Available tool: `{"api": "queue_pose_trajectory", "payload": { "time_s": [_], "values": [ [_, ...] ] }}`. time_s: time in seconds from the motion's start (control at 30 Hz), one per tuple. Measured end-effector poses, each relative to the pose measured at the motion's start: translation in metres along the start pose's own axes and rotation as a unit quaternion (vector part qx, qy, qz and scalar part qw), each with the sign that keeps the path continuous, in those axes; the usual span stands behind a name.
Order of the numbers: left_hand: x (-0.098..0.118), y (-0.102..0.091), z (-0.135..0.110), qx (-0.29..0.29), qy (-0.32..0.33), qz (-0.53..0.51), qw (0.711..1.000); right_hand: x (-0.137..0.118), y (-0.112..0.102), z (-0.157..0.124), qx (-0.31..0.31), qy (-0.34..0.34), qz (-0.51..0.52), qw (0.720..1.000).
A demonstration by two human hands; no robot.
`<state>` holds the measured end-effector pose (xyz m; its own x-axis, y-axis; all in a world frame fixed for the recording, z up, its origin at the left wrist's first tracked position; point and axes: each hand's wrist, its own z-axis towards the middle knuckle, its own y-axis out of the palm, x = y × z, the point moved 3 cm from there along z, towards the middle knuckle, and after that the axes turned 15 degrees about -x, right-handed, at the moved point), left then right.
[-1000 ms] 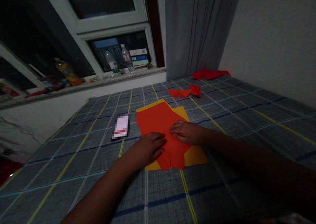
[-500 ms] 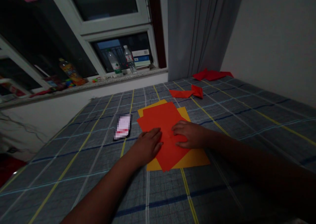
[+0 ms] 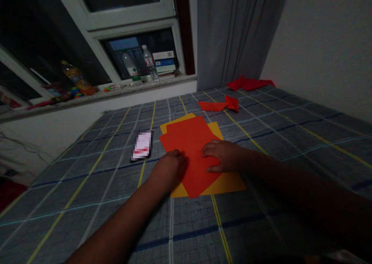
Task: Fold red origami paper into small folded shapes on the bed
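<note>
Orange-red sheets of paper (image 3: 192, 136) lie one over another at an angle, on top of yellow paper (image 3: 223, 184). My left hand (image 3: 170, 169) is at their left edge, its fingers curled together on the side of the orange-red paper; its thumb is partly hidden. Across from it, my right hand (image 3: 219, 155) rests on the right half of the orange-red paper, fingers spread and pressing down. A small crease or slit shows in the paper between the hands.
A phone (image 3: 142, 145) lies to the left on the checked bedspread (image 3: 107, 190). Folded red paper pieces (image 3: 217, 106) sit beyond the stack, with red paper (image 3: 251, 84) near the curtain. Bottles (image 3: 149, 64) and books (image 3: 164, 62) stand on the windowsill.
My left hand has drawn in its fingers, from lying flat on the paper to curled at its left edge. My right hand stays almost in place. The view has tilted slightly.
</note>
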<state>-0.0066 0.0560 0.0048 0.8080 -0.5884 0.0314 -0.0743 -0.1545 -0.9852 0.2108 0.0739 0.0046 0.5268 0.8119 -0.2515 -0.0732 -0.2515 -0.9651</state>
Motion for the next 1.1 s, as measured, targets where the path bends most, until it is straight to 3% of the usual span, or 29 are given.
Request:
{"api": "queue_pose_trajectory", "payload": {
  "time_s": [0.3, 0.4, 0.47, 0.6, 0.77, 1.0, 1.1],
  "values": [
    [-0.009, -0.001, -0.009, -0.023, -0.085, 0.021, 0.996, -0.003, 0.000, 0.001, -0.017, -0.005, -0.045, 0.999],
    [-0.004, -0.003, -0.010, 0.008, -0.044, 0.005, 0.999, -0.004, 0.000, 0.000, -0.022, -0.003, -0.049, 0.999],
    [0.003, -0.006, -0.009, 0.023, 0.020, -0.011, 0.999, -0.003, 0.001, 0.000, -0.018, -0.009, -0.046, 0.999],
    [0.014, -0.008, -0.008, -0.005, 0.117, -0.083, 0.990, 0.005, 0.004, 0.002, -0.005, -0.024, -0.027, 0.999],
    [0.009, -0.006, -0.007, -0.010, 0.109, -0.142, 0.984, 0.005, 0.002, 0.001, -0.003, -0.020, -0.017, 1.000],
    [0.011, -0.012, -0.008, -0.023, 0.144, -0.145, 0.979, -0.014, -0.004, -0.001, 0.019, 0.029, -0.045, 0.998],
    [0.011, -0.014, -0.007, -0.005, 0.105, -0.141, 0.984, -0.020, -0.010, -0.004, 0.084, 0.050, -0.065, 0.993]
  ]
}}
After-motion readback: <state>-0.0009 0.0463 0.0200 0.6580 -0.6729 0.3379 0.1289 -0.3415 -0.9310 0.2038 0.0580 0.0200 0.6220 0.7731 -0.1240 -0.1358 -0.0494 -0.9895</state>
